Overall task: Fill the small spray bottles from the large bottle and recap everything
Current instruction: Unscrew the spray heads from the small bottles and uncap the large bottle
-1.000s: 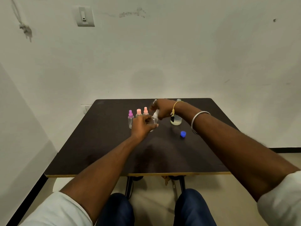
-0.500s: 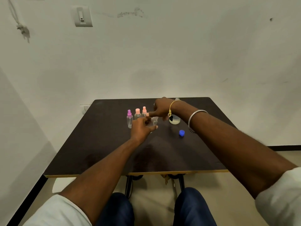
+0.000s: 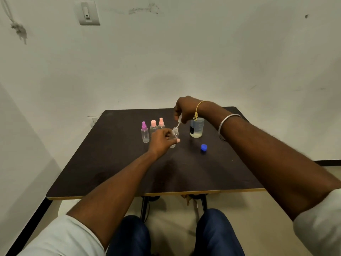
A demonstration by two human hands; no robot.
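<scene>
My left hand [image 3: 162, 139] grips a small clear spray bottle [image 3: 175, 136] standing on the dark table [image 3: 114, 163]. Above it, my right hand [image 3: 185, 109] pinches a white spray cap [image 3: 179, 120], whose thin dip tube reaches down to the bottle's open neck. The large clear bottle [image 3: 197, 128], uncapped and holding a little pale liquid, stands just right of the small one, partly behind my right wrist. Its blue cap [image 3: 203, 147] lies on the table in front of it.
Three capped small spray bottles stand in a row to the left: a purple-capped bottle [image 3: 144, 133] and two pink-capped bottles [image 3: 153, 125] [image 3: 161, 123]. The table's front edge [image 3: 147, 194] is near my knees. A wall stands close behind the table.
My right hand has risen from the small bottle's top, lifting the white spray cap so its tube now shows above the neck. My left hand has kept its hold on the bottle.
</scene>
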